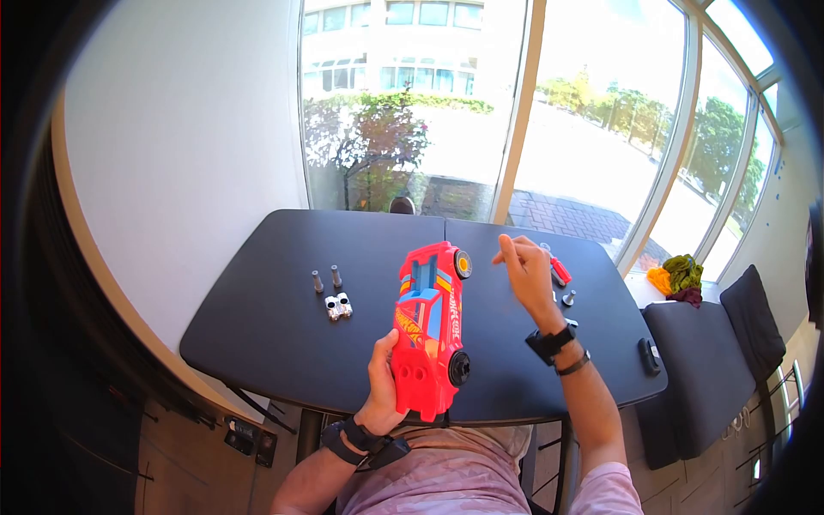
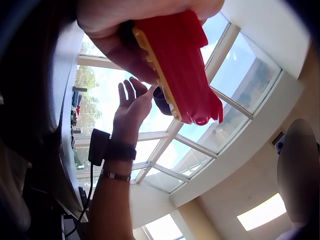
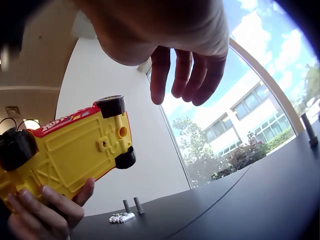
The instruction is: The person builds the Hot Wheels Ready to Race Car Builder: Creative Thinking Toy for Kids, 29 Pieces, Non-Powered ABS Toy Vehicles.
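Observation:
A red toy car point(image 1: 433, 330) with blue windows and orange stripes is held over the near side of the table by my left hand point(image 1: 383, 386). That hand's fingers curl under the yellow underside point(image 3: 75, 150), seen in the right wrist view, with the thumb along the red side. Two black wheels face right in the head view, one with a yellow hub. My right hand point(image 1: 528, 279) is raised to the right of the car, apart from it, with loosely bent fingers point(image 3: 183, 75) and nothing held.
On the black table point(image 1: 257, 343), two grey screws point(image 1: 318, 281) stand beside a silver engine-like piece point(image 1: 339, 306). Beyond my right hand lie a red-handled object point(image 1: 560, 272) and another grey screw point(image 1: 569, 298). A black object point(image 1: 649, 356) lies near the right edge, by a dark chair point(image 1: 704, 369).

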A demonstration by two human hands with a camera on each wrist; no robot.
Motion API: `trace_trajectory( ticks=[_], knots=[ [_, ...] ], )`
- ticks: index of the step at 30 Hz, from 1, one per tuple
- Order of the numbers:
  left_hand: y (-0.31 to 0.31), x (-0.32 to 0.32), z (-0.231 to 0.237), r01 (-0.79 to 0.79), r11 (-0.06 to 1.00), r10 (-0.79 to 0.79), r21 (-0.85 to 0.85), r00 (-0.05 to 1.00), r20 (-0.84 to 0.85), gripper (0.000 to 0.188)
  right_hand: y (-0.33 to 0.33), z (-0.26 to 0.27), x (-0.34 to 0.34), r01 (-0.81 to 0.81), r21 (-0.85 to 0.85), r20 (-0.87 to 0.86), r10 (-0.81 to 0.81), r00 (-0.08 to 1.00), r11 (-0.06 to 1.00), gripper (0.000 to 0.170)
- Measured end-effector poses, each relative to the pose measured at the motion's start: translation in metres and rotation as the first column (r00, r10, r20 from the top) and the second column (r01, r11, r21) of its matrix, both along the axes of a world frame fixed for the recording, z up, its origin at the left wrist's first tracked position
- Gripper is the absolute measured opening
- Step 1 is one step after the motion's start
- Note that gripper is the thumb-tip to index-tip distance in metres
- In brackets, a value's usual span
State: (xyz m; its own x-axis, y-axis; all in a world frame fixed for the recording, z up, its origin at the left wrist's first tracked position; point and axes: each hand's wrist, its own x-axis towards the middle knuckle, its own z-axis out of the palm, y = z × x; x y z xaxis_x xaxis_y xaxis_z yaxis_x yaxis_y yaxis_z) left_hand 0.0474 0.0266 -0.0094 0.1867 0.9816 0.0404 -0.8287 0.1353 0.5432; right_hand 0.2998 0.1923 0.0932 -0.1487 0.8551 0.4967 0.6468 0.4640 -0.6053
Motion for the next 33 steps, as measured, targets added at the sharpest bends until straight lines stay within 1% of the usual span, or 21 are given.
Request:
trace_trajectory(
  ticks=[1, 3, 4, 5, 6, 8, 9, 12, 14, 15, 16, 17, 18, 20, 21, 23, 24, 25, 27, 30, 33],
  knots=[
    [-0.001, 0.0, 0.001, 0.003, 1.0, -0.003, -0.007, 1.0, 0.006, 0.07, 0.013, -0.007, 0.009, 0.024, 0.152, 0.123, -0.043, 0.991, 0.988, 0.024],
    [-0.001, 0.001, 0.002, -0.003, 1.0, 0.003, -0.015, 1.0, 0.004, 0.07, 0.06, -0.038, 0.031, 0.01, 0.445, 0.334, -0.176, 0.926, 0.896, 0.018],
    [-0.001, 0.001, 0.003, -0.006, 1.0, 0.006, -0.017, 1.0, 0.0, 0.069, 0.074, -0.05, 0.043, -0.019, 0.519, 0.476, -0.27, 0.837, 0.855, 0.015],
    [-0.001, 0.002, 0.003, -0.014, 1.0, 0.014, -0.011, 1.0, 0.001, 0.069, 0.086, -0.061, 0.054, -0.064, 0.584, 0.59, -0.369, 0.718, 0.809, 0.015],
    [-0.001, 0.003, 0.003, -0.022, 1.0, 0.022, -0.005, 1.0, 0.002, 0.069, 0.096, -0.071, 0.062, -0.121, 0.635, 0.671, -0.467, 0.576, 0.763, 0.019],
    [-0.001, 0.002, 0.003, -0.023, 1.0, 0.023, -0.003, 1.0, 0.003, 0.069, 0.108, -0.086, 0.069, -0.06, 0.461, 0.81, -0.392, 0.436, 0.886, 0.018],
    [-0.001, 0.002, 0.004, -0.016, 1.0, 0.016, -0.004, 1.0, 0.004, 0.069, 0.114, -0.092, 0.071, -0.017, 0.367, 0.868, -0.336, 0.366, 0.93, 0.018],
    [0.0, 0.001, -0.001, -0.011, 1.0, 0.011, -0.007, 1.0, 0.015, 0.069, 0.113, -0.089, 0.068, 0.034, 0.294, 0.909, -0.29, 0.299, 0.955, 0.021],
    [0.002, 0.001, -0.001, -0.011, 1.0, 0.011, -0.003, 1.0, 0.007, 0.07, 0.114, -0.088, 0.066, 0.035, 0.283, 0.791, -0.253, 0.557, 0.959, 0.017],
    [0.001, 0.001, 0.002, -0.008, 1.0, 0.008, -0.006, 1.0, -0.007, 0.071, 0.109, -0.087, 0.064, 0.037, 0.273, 0.708, -0.227, 0.669, 0.961, 0.015],
    [0.0, 0.001, 0.004, -0.005, 1.0, 0.005, -0.008, 1.0, -0.02, 0.071, 0.095, -0.076, 0.057, 0.018, 0.207, 0.567, -0.135, 0.813, 0.978, 0.014],
    [0.0, 0.001, 0.004, 0.003, 1.0, -0.003, -0.004, 1.0, -0.024, 0.072, 0.07, -0.055, 0.041, -0.013, 0.147, 0.394, -0.047, 0.918, 0.989, 0.014],
    [0.0, 0.001, 0.004, 0.01, 1.0, -0.01, 0.0, 1.0, -0.03, 0.072, 0.05, -0.038, 0.027, -0.054, 0.095, 0.196, 0.035, 0.98, 0.994, 0.014],
    [-0.001, 0.001, 0.003, 0.014, 1.0, -0.013, 0.004, 0.999, -0.042, 0.073, 0.029, -0.02, 0.009, -0.152, 0.067, -0.053, 0.155, 0.986, 0.986, 0.013],
    [-0.001, 0.001, 0.003, 0.01, 1.0, -0.01, 0.004, 0.999, -0.049, 0.073, 0.02, -0.011, 0.003, -0.201, 0.068, -0.178, 0.21, 0.961, 0.977, 0.013],
    [-0.001, 0.001, 0.004, 0.004, 1.0, -0.004, 0.007, 0.999, -0.054, 0.074, -0.001, 0.006, -0.006, -0.198, 0.275, -0.08, 0.228, 0.97, 0.941, 0.017],
    [-0.001, 0.002, 0.004, 0.003, 1.0, -0.003, 0.008, 0.999, -0.052, 0.074, -0.009, 0.013, -0.009, -0.2, 0.376, -0.03, 0.227, 0.973, 0.905, 0.021],
    [-0.001, 0.002, 0.005, 0.002, 1.0, -0.001, 0.011, 0.999, -0.051, 0.074, -0.015, 0.017, -0.01, -0.231, 0.334, -0.131, 0.288, 0.949, 0.914, 0.024],
    [-0.001, 0.002, 0.005, 0.001, 1.0, 0.001, 0.022, 0.998, -0.055, 0.075, -0.028, 0.022, -0.013, -0.309, 0.26, -0.332, 0.385, 0.861, 0.915, 0.031],
    [-0.001, 0.002, 0.002, 0.011, 0.999, -0.01, 0.031, 0.999, -0.05, 0.075, -0.054, 0.03, -0.022, -0.428, 0.193, -0.545, 0.459, 0.702, 0.883, 0.031],
    [-0.003, 0.002, 0.005, 0.019, 0.999, -0.016, 0.04, 0.998, -0.054, 0.076, -0.062, 0.028, -0.028, -0.445, 0.163, -0.525, 0.459, 0.717, 0.88, 0.029]
  ],
)
